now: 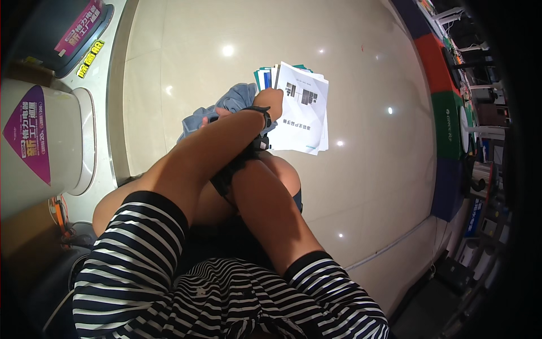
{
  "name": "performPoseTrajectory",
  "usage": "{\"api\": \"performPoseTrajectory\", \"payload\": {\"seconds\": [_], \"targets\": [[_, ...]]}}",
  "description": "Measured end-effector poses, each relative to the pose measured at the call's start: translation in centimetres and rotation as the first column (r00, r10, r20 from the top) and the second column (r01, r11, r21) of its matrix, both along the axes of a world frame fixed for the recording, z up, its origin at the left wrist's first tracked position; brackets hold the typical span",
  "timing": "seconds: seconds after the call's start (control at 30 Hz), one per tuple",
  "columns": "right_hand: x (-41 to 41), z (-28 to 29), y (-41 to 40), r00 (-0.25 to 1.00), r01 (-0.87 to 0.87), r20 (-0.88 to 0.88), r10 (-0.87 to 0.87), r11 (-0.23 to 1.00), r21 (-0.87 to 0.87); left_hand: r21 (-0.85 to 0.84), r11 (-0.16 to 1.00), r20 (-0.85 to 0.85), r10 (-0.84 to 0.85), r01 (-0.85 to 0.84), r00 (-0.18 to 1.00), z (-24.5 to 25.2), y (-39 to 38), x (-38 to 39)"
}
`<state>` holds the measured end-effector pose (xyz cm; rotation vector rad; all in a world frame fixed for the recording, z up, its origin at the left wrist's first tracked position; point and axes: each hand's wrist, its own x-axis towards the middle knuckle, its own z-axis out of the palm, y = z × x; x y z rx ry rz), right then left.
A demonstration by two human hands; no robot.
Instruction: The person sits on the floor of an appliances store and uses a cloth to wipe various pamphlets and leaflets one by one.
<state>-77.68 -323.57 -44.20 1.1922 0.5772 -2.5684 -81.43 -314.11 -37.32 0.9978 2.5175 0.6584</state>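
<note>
My left hand (pixel 270 102), wearing a dark wristband, is curled into a fist at the left edge of a stack of papers (pixel 302 114). The top sheet is white with small dark pictures and printing; green and blue sheets fan out behind it. My forearms cross, the left one on top. Under it my right hand (pixel 221 112) is mostly hidden, and only some fingers show against a crumpled blue-grey cloth (pixel 237 96). Whether the papers touch the floor cannot be made out. A small black device (pixel 261 144) on a strap sits below my left wrist.
My bare knees (pixel 284 171) are bent close under my arms. Shiny floor tiles (pixel 372 178) spread ahead. A white platform (pixel 111 106) with appliances bearing purple labels (pixel 31 137) runs along the left. Coloured display blocks (pixel 448 123) and shelves line the right.
</note>
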Motion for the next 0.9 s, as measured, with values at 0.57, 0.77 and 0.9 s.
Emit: {"api": "performPoseTrajectory", "payload": {"seconds": [0.57, 0.77, 0.9], "targets": [[1.2, 11.1, -2.5, 0.786, -0.373, 0.104, 0.609, 0.333, 0.866, 0.55, 0.808, 0.221, 0.104, -0.212, 0.97, 12.0, -13.6, -2.2], [2.9, 13.8, -4.8, 0.7, -0.222, -0.063, 0.712, 0.3, 0.928, 0.698, 0.507, 0.445, 0.246, -0.506, 0.861, 21.8, -28.9, -1.8], [1.9, 13.7, -3.5, 0.849, 0.045, -0.183, 0.495, 0.277, 0.96, 0.774, 0.268, 0.457, 0.39, -0.574, 0.799, 23.7, -37.6, -0.1]]}}
